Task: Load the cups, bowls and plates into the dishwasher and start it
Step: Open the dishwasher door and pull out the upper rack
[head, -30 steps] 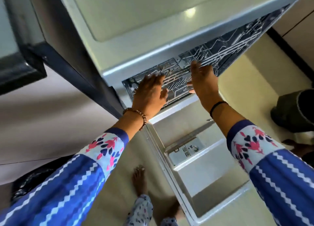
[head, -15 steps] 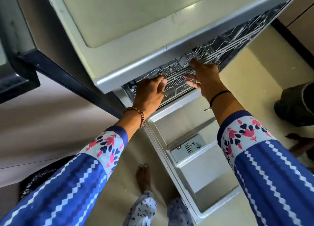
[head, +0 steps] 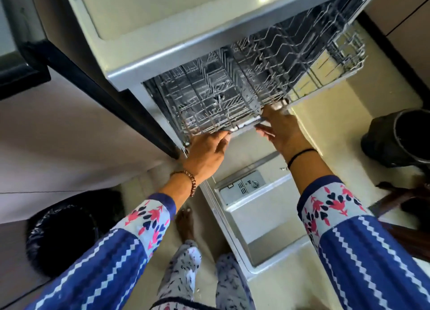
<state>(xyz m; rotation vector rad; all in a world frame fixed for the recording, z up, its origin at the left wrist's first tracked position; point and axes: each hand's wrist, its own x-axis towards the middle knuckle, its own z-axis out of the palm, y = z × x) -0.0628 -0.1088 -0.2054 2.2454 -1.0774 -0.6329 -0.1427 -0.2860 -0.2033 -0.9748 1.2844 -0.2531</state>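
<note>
The dishwasher (head: 130,74) stands open below the counter, its door (head: 263,219) folded flat toward me with the detergent dispenser (head: 243,187) facing up. A grey wire upper rack (head: 232,93) sticks out of the tub and holds no dishes. My left hand (head: 207,151) grips the rack's front rail at its left corner. My right hand (head: 280,130) holds the same front rail further right, fingers curled on the bar. No cups, bowls or plates are in view.
A dark countertop edge (head: 97,86) runs along the left. A black-lined bin (head: 62,233) sits on the floor at lower left. A dark round pot (head: 400,137) stands on the floor at right. My bare foot (head: 186,223) is beside the door's left edge.
The rack has slid out of the tub toward me, with both hands moving from flat on the wires to gripping its front rail. More of the rack shows now.
</note>
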